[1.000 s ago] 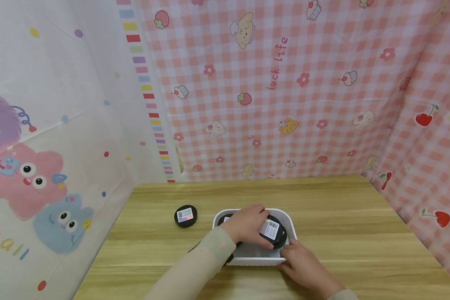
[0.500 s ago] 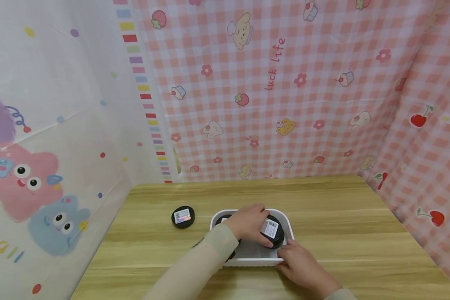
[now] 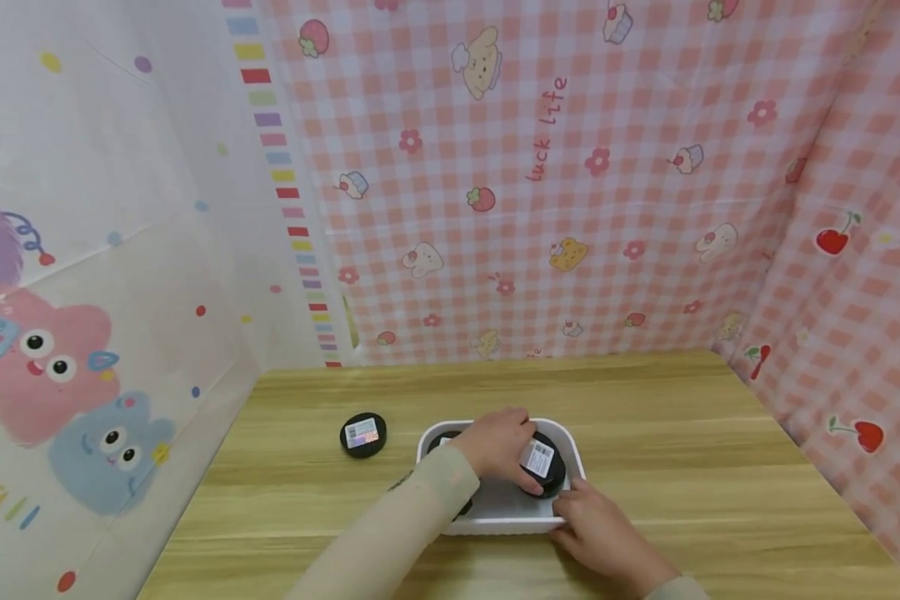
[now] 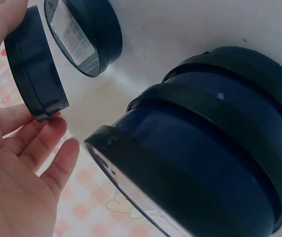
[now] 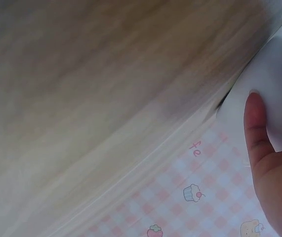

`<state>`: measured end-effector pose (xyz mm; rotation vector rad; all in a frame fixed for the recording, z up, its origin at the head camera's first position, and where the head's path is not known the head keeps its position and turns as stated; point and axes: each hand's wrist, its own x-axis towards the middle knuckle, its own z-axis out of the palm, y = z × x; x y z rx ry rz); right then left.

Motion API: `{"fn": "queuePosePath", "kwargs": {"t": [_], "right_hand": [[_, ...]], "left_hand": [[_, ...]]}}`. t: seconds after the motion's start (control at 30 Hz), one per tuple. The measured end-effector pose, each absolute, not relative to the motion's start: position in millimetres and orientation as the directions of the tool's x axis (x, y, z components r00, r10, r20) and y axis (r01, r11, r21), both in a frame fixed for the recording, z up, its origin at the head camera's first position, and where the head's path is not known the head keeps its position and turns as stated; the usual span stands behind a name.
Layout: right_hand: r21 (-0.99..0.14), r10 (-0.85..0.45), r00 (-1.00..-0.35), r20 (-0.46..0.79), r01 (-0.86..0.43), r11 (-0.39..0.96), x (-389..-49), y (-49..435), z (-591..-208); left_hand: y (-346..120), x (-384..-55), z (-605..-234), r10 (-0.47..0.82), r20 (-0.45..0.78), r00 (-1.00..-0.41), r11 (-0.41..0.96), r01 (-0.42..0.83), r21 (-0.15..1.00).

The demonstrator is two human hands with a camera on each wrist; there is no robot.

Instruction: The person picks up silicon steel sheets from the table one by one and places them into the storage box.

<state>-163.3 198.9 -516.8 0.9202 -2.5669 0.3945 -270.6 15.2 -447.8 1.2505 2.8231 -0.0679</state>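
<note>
My left hand (image 3: 498, 450) reaches into a white plastic bin (image 3: 506, 527) and holds a flat, round black container (image 3: 542, 468) with a white label on top. In the left wrist view, thumb and fingers pinch this container (image 4: 36, 64) by its edges. Close by it lies another labelled black container (image 4: 106, 34), a small gap between them. Several more black containers (image 4: 195, 143) are stacked at the other end of the bin, mostly hidden under my left forearm in the head view. My right hand (image 3: 600, 532) grips the bin's front right corner, thumb against the white wall (image 5: 274, 89).
One more round black container (image 3: 363, 435) with a label lies on the wooden table (image 3: 667, 433), left of the bin. A pink checked cloth (image 3: 450, 208) hangs behind the table, and printed sheets stand at both sides.
The head view has shifted slightly, so the scene sits a little further left. The held container appears to have settled a little inside the bin. Both hands keep their holds.
</note>
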Motion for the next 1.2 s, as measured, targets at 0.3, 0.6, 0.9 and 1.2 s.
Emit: {"fn": "queuePosePath", "kwargs": {"t": [0.3, 0.6, 0.9, 1.2], "right_hand": [[-0.147, -0.541, -0.724, 0.429, -0.646, 0.749, -165, 200, -517], [-0.165, -0.542, -0.735, 0.406, -0.643, 0.748, -167, 198, -515], [-0.151, -0.553, -0.724, 0.413, -0.653, 0.742, -166, 197, -514], [-0.144, -0.545, -0.722, 0.426, -0.649, 0.747, -164, 199, -518]], "left_hand": [[19, -270, -446, 0.745, -0.069, -0.664, 0.665, 0.747, -0.014], [26, -271, -446, 0.746, -0.095, -0.659, 0.655, 0.752, -0.076], [26, -271, -451, 0.738, -0.124, -0.663, 0.652, 0.748, -0.123], [29, -269, -455, 0.717, -0.14, -0.683, 0.674, 0.73, -0.114]]}}
